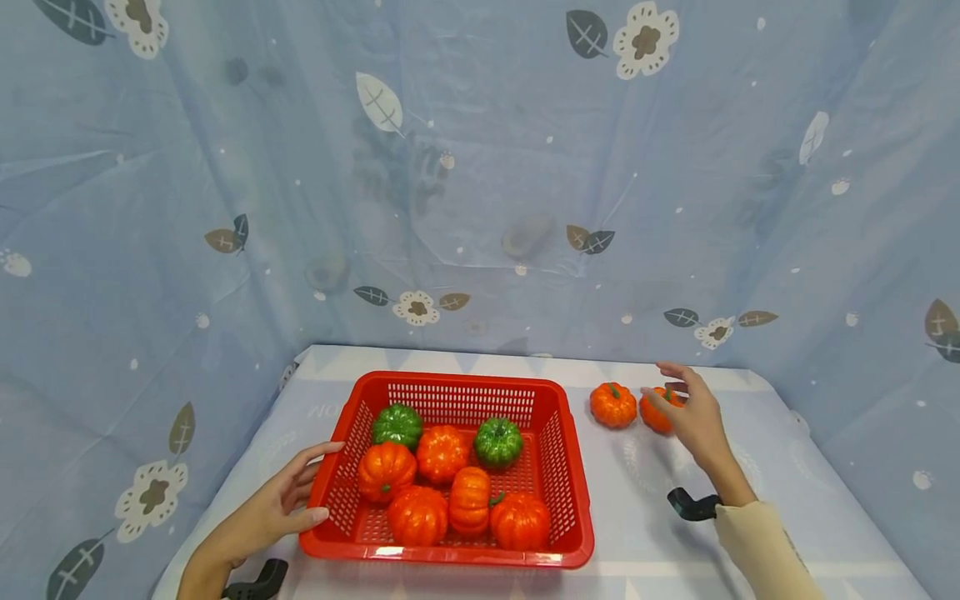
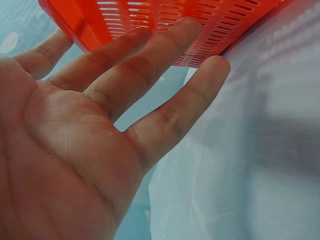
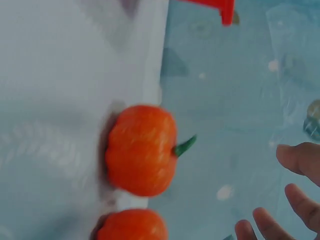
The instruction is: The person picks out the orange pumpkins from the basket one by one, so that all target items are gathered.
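Here, right hand (image 1: 693, 417) fingers spread, just beside orange pumpkin (image 1: 656, 410), left hand (image 1: 281, 500) flat against red basket (image 1: 339, 433)

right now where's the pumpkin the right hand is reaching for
In the head view, that orange pumpkin sits on the table right of the red basket, beside another orange pumpkin, behind the right hand.

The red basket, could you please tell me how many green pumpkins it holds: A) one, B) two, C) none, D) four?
B: the red basket holds two green pumpkins, one at the back left and one at the back right; the other five inside are orange.
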A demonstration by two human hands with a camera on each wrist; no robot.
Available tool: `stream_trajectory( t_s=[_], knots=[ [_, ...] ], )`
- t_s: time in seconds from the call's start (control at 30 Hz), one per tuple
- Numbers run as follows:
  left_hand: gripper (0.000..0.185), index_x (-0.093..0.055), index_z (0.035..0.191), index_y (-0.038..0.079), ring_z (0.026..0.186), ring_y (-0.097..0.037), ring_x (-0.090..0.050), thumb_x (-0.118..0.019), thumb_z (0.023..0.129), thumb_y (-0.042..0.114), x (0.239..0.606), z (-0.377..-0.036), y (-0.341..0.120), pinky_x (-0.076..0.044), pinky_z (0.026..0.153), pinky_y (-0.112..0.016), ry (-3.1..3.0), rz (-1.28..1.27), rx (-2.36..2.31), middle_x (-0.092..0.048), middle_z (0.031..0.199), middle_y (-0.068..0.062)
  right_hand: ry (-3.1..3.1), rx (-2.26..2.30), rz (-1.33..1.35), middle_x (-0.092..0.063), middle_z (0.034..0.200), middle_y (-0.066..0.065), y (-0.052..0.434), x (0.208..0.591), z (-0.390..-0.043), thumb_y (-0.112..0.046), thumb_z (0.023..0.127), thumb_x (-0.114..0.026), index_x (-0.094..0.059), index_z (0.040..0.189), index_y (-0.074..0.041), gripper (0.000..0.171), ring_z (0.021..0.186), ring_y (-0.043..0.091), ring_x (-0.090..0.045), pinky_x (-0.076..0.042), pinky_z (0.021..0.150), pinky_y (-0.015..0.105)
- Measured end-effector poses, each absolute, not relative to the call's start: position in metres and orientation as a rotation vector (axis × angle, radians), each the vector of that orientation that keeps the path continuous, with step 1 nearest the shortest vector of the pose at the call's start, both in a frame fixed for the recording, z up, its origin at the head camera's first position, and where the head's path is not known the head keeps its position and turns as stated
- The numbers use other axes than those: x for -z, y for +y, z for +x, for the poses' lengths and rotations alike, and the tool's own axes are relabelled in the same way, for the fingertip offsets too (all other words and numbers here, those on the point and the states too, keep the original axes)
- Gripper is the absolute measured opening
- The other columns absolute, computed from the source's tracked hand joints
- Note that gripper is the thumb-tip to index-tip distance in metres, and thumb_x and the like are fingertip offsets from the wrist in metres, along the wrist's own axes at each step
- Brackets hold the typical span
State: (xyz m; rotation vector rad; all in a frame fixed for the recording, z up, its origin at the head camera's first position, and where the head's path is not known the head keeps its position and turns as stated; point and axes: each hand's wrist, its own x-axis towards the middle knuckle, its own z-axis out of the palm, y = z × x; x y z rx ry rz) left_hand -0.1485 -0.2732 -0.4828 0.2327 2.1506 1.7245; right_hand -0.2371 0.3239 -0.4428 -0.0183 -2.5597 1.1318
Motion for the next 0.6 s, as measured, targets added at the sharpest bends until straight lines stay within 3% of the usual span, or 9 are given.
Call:
stream_trajectory(
  t_s=[0.3,0.6],
  knots=[
    [0.071,-0.028,0.146,0.036,0.13,-0.04,-0.039,-0.064,0.09,0.011,0.484,-0.149,-0.273,-0.052,0.088,-0.039,2.162,0.242,-1.724,-0.029,0.15,-0.017,-2.578,-1.156,0.318,-0.052,0.129,0.007,0.276,0.42,-0.236,-0.031,0.084,-0.073,-0.048,0.135,-0.015,0.059,0.112,0.031,-0.052,-0.044,0.093,0.054],
    [0.072,-0.028,0.146,0.037,0.13,-0.04,-0.038,-0.064,0.09,0.01,0.484,-0.15,-0.273,-0.052,0.088,-0.039,2.152,0.26,-1.738,-0.029,0.15,-0.016,-2.598,-1.192,0.549,-0.054,0.127,0.003,0.228,0.404,-0.235,-0.04,0.082,-0.073,-0.049,0.133,-0.021,0.06,0.113,0.022,-0.054,-0.048,0.092,0.048]
  ],
)
